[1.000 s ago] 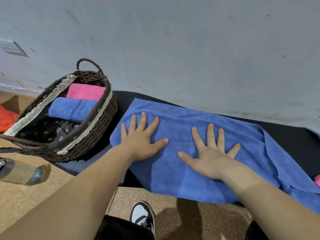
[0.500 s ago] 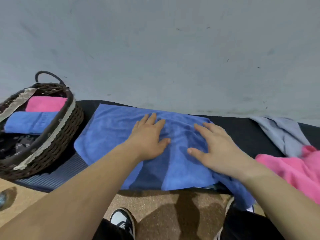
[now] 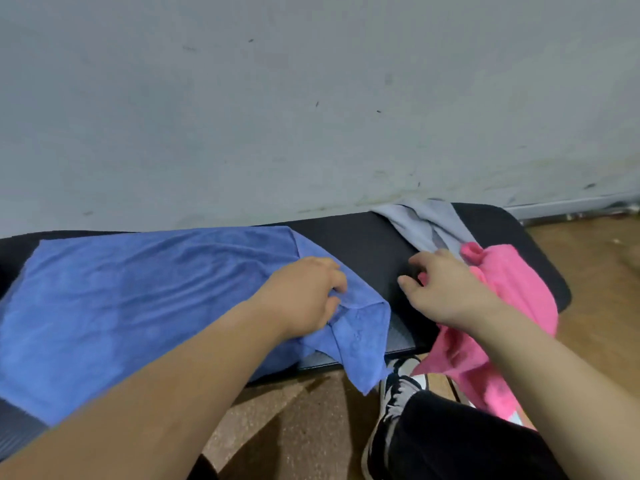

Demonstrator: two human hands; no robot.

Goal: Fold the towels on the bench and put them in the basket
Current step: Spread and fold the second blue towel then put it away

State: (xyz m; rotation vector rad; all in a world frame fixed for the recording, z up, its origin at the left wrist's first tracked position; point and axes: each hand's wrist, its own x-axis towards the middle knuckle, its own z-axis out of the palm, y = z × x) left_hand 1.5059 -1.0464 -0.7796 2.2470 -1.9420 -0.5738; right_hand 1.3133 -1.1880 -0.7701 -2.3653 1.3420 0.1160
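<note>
Shoe (image 3: 398, 386): lower centre of frame, on the brown floor (image 3: 294, 427) just below the front edge of the bench (image 3: 363, 244); no part in the task.
Left hand (image 3: 304, 296): centre of frame, fingers curled and bunching the right end of the blue towel (image 3: 138, 299); probably gathering that end to carry it across for a fold.
Right hand (image 3: 446, 289): right of centre, fingers loosely curled over bare bench, wrist lying across the pink towel (image 3: 512, 289); a speck of pink between thumb and fingers, so cannot tell whether any cloth is pinched.
Blue towel: left half of frame, spread wide over the bench and wrinkled, right corner hanging off the front edge; no finished fold to be seen, so judged early in its folding.
Pink towel: right of frame, crumpled, spilling over the front edge toward the floor; not yet folded.
Bench: black, across mid-frame, a bare strip between blue and pink.
Grey towel (image 3: 426, 220): upper right, crumpled against the wall, touching the pink one; not yet folded.
Basket: nowhere in frame, so no telling how much is already inside; at least three towels left to fold and put in.
</note>
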